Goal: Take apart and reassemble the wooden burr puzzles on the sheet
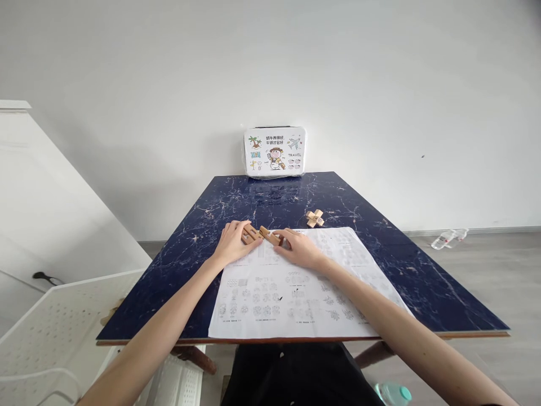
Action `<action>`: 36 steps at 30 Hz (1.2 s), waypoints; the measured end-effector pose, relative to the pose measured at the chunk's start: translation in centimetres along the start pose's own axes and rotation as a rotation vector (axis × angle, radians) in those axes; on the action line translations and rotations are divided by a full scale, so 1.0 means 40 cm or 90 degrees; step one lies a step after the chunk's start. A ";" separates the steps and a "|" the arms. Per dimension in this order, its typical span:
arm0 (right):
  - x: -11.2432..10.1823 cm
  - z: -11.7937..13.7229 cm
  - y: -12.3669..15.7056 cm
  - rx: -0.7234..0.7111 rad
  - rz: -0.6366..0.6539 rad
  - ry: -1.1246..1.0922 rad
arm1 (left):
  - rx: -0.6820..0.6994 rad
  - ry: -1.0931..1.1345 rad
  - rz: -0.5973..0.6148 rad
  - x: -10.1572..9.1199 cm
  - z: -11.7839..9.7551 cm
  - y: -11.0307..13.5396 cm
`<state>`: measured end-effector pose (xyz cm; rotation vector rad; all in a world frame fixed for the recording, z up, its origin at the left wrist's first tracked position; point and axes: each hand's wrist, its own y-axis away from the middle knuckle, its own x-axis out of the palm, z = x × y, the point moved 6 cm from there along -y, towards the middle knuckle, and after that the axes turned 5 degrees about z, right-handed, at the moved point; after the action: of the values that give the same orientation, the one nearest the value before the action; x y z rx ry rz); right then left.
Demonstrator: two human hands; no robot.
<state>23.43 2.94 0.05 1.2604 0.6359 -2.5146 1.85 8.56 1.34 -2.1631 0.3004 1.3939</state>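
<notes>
Plain white wall (380, 84); navy marbled table (422, 270) against it; grey floor (486, 276); perhaps a white cart (51, 321) left.

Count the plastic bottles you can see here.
2. One clear bottle lies on the floor at right, by the wall; a teal-capped bottle shows at the picture's bottom edge, below the table. Others may be hidden under the table.

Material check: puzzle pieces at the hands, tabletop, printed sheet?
Puzzle pieces: pale bare wood, it seems, matt, tan with notched cuts. Tabletop: glossy navy stone or marble-look slab with white veins; it mirrors the box behind; brown edge hints at a veneer on board. Printed sheet: thin white paper, matt, lying flat.
</notes>
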 end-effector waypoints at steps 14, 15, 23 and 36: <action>0.003 -0.005 0.002 0.008 -0.026 0.025 | 0.001 0.018 -0.002 0.000 -0.006 0.002; 0.004 -0.004 0.003 0.007 -0.019 0.026 | 0.003 0.018 -0.004 0.000 -0.007 0.003; -0.002 0.027 0.009 -0.048 0.014 0.008 | 0.119 0.018 0.023 -0.011 -0.074 0.013; 0.004 0.035 0.008 -0.093 0.028 -0.022 | 0.184 0.037 0.118 0.009 -0.116 0.025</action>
<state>22.50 1.97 0.56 1.1640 0.7605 -2.4001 5.11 5.22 2.18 -1.9771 0.6963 1.2941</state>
